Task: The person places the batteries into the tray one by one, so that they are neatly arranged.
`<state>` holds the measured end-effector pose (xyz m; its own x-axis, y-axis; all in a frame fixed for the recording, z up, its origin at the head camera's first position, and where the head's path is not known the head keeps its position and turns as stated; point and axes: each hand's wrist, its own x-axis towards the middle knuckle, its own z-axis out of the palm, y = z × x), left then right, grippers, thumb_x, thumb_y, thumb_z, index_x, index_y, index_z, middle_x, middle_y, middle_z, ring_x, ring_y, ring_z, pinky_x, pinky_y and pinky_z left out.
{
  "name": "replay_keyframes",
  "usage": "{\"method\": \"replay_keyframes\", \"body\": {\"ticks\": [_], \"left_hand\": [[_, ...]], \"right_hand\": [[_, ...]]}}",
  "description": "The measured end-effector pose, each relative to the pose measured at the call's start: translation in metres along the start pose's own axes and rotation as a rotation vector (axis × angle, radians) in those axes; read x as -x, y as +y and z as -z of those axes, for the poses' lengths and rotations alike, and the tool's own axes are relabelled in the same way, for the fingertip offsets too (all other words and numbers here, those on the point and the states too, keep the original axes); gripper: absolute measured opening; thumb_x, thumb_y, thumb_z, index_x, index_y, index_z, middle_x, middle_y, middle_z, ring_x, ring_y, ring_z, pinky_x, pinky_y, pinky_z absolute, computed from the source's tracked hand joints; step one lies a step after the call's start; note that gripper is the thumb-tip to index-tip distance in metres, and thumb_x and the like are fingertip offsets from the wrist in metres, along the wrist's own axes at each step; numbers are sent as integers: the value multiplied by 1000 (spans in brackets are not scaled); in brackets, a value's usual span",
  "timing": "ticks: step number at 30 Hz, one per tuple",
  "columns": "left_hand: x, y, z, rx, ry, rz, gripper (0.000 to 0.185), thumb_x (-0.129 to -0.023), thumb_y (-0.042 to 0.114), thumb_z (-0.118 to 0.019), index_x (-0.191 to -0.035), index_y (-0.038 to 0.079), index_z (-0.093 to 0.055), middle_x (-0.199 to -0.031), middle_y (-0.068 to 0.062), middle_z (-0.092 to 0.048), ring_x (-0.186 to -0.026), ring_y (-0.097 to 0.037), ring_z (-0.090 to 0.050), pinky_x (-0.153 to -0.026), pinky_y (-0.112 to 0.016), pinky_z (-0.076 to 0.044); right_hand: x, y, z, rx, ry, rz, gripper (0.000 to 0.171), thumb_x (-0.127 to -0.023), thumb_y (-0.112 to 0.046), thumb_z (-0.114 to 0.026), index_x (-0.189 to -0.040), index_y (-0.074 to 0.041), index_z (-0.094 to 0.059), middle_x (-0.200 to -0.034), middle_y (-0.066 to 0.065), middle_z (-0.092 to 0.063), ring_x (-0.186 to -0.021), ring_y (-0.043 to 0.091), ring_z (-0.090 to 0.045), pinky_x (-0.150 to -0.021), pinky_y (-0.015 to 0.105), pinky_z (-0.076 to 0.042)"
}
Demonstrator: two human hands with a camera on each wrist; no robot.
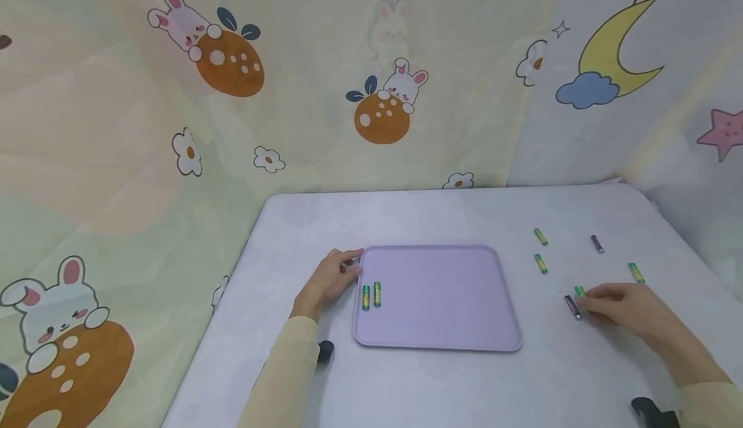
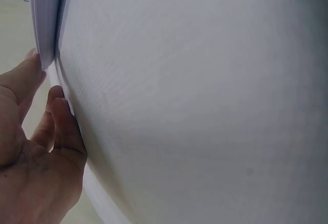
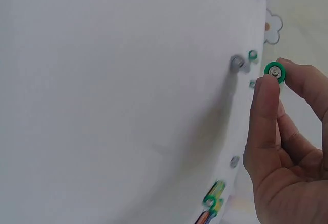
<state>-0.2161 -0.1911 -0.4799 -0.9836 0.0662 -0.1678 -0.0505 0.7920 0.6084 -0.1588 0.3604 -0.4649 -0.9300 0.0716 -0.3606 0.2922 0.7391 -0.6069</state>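
Note:
My right hand [image 1: 629,312] pinches a green battery [image 3: 275,72] between thumb and finger; its round end faces the right wrist camera. Just left of these fingertips lies a dark battery [image 1: 573,307] on the table. My left hand [image 1: 331,278] is at the left side of a lilac tray [image 1: 441,299], its fingertips touching the rim near the far left corner. In the left wrist view, a fingertip meets the tray's outer edge [image 2: 45,24] while other fingers bend below it. Two green-yellow batteries [image 1: 377,294] stand side by side near the tray's left side.
Right of the tray, green-yellow batteries [image 1: 541,263] and another dark battery [image 1: 597,243] lie scattered on the white table [image 1: 406,383]. A further green battery [image 1: 636,273] is beyond my right hand. A printed cloth [image 1: 313,93] hangs behind and beside the table.

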Motion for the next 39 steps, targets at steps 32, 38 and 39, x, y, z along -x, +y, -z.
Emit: {"method": "replay_keyframes", "body": {"ticks": [32, 38, 39], "left_hand": [[-2, 2, -2, -3, -5, 11, 49, -100, 35, -67, -148, 34, -56, -131, -2, -58, -111, -21, -53, -96, -43, -48], [-1, 2, 0, -9, -2, 2, 49, -101, 34, -67, -149, 33, -56, -130, -3, -58, -110, -21, -53, -95, -42, -47], [-1, 2, 1, -8, -1, -1, 49, -101, 34, -67, -148, 33, -56, -130, -3, -58, -110, -21, -53, -95, -42, -47]], "right_hand": [[-3, -141, -78, -428, -138, 217, 55, -92, -31, -79, -126, 9, -62, -106, 5, -74, -92, 10, -69, -82, 24, -58], [-7, -162, -96, -458, -155, 212, 50, -91, -30, -80, -122, 6, -65, -102, 4, -75, -88, 12, -71, -80, 24, -58], [-8, -165, -100, -459, -161, 216, 48, -91, -30, -80, -121, 6, -66, -101, 4, -76, -87, 13, -72, -80, 24, -58]]}}
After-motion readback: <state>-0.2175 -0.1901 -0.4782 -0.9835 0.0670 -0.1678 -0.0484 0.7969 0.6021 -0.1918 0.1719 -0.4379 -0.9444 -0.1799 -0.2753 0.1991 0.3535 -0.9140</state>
